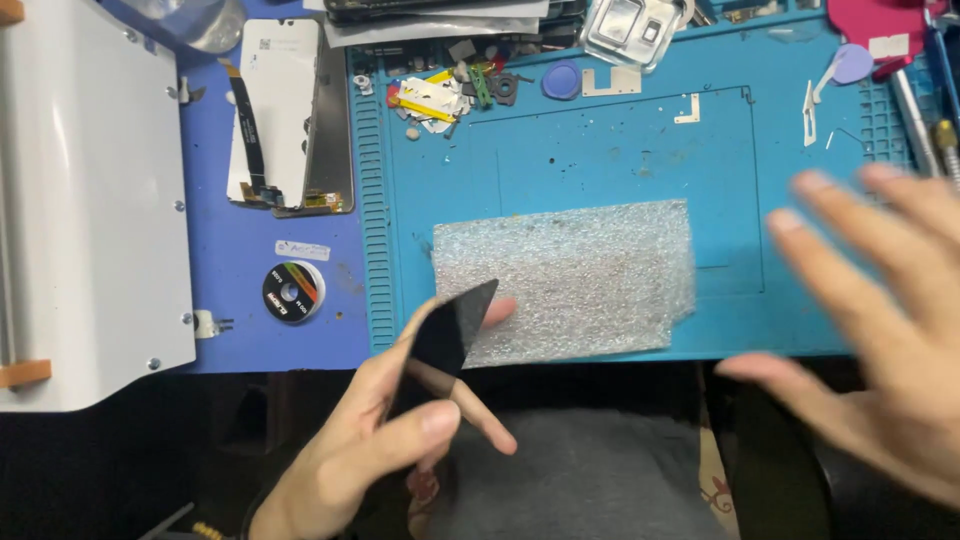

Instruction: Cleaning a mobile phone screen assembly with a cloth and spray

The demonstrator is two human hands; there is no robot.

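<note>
**Left hand gripped a dark glass panel over the repair mat**

The left hand (pixel 385 425) rose from six o'clock, wrist bent, thumb across the front and fingers curled behind, its grip clamped on a black panel (pixel 445 340). The panel was thin, flat and glossy, with a sharp corner pointing to one o'clock, tilted on edge just above the near rim of the surface. One fingertip showed past the panel's edge, touching the bubble wrap sheet (pixel 570 275).

The right hand (pixel 880 320) hovered at three o'clock, blurred, palm down, fingers spread apart and holding nothing.

The bubble wrap was a rectangular, translucent, pebbled sheet lying flat at the centre of a blue silicone mat (pixel 620 150), ribbed along its left border. At eleven o'clock of the mat sat a heap of small parts (pixel 440 100), metal and plastic scraps. At nine o'clock lay a black tape roll (pixel 293 291), and above it a white phone back panel (pixel 275 110) with a ribbon cable.
</note>
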